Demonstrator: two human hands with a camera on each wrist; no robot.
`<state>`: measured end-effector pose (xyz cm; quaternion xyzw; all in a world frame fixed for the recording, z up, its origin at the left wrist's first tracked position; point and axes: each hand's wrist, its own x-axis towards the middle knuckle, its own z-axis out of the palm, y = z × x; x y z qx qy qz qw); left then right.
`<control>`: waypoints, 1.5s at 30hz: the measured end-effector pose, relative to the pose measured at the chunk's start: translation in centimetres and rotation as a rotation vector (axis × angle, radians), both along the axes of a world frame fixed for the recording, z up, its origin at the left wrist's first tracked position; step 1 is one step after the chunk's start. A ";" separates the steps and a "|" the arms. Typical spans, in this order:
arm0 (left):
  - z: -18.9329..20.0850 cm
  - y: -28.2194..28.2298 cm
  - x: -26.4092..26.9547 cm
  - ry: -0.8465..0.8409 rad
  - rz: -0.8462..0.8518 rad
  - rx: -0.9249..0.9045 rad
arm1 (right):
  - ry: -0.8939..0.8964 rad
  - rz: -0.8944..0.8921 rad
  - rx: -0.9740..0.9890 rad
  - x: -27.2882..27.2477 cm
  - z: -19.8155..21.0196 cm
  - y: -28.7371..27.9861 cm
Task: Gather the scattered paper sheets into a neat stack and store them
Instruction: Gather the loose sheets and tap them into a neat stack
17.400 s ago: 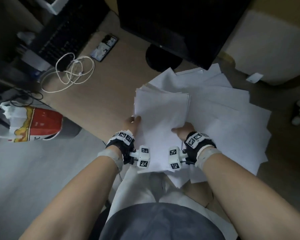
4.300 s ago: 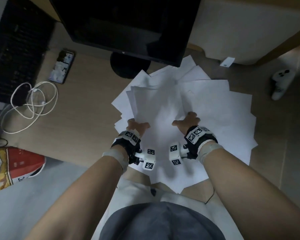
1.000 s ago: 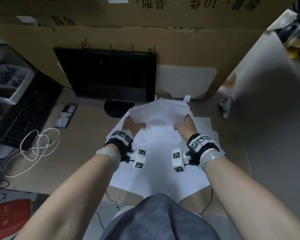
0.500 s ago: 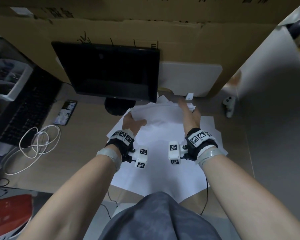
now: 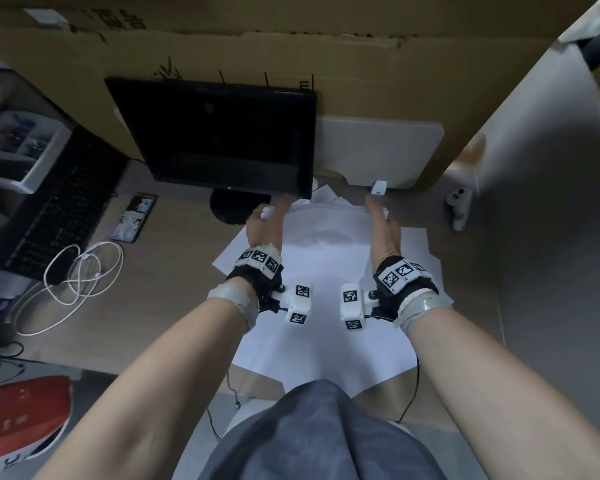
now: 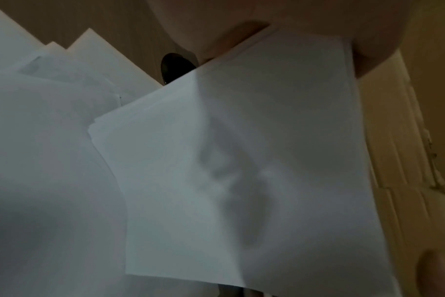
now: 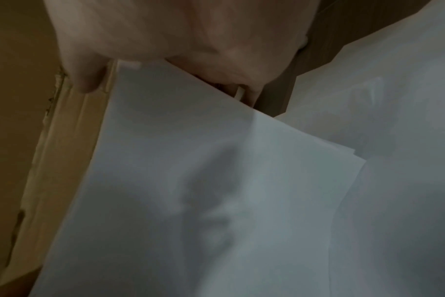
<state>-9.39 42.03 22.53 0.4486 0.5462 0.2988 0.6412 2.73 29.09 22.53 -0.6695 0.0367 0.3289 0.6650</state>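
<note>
A stack of white paper sheets [image 5: 326, 230] sits upright between my two hands, just above the desk in front of the monitor. My left hand [image 5: 271, 213] grips its left edge and my right hand [image 5: 378, 213] grips its right edge, fingers stretched forward along the sides. In the left wrist view the stack [image 6: 241, 160] runs into my palm. In the right wrist view my fingers [image 7: 84, 80] lie on either side of the stack [image 7: 191, 180]. Several loose sheets [image 5: 319, 334] lie fanned on the desk under my wrists.
A black monitor [image 5: 219, 133] with a round stand [image 5: 236, 209] is just beyond the stack, and cardboard walls [image 5: 361, 64] rise behind. A phone [image 5: 136, 218], white cable [image 5: 80, 278] and keyboard [image 5: 59, 202] lie left. A white controller [image 5: 459, 206] lies right.
Both hands have slid forward along the stack's sides and the fingers have straightened. The stack has moved a little toward the monitor. Earlier the sheets lay spread wide on the desk.
</note>
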 end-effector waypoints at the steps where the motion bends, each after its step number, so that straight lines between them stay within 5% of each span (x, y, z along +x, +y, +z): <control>1: 0.0 -0.1 0.0 0.002 0.034 0.003 | -0.037 0.048 0.001 -0.1 -0.1 -0.1; 6: 0.0 0.1 -0.5 0.031 -0.060 -0.078 | -0.200 0.306 -0.148 -0.1 -2.5 -1.0; 10: -2.0 -0.4 -1.8 0.249 -0.293 0.000 | -0.065 0.193 -0.179 -0.1 -3.3 -1.2; 14: -0.8 -0.2 -1.1 0.319 -0.179 -0.036 | -0.021 0.111 -0.104 -0.6 -2.2 0.1; 20: 2.6 0.6 -0.2 0.039 -0.059 0.064 | -0.127 -0.012 0.042 0.0 0.6 1.5; 29: -5.4 1.1 -3.1 0.356 -0.441 -0.043 | -0.058 0.151 -0.269 -2.0 -6.4 -1.2; 38: -10.5 1.2 -0.4 0.240 -0.425 -0.286 | -0.158 0.195 -0.448 -0.7 -9.2 -2.5; 41: -16.4 -0.8 -0.4 0.354 -0.459 -0.471 | -0.161 0.334 -0.598 0.2 -11.3 -4.7; 45: -14.0 -6.1 -1.3 0.453 -0.423 -0.618 | -0.136 0.637 -0.883 1.8 -13.9 -6.8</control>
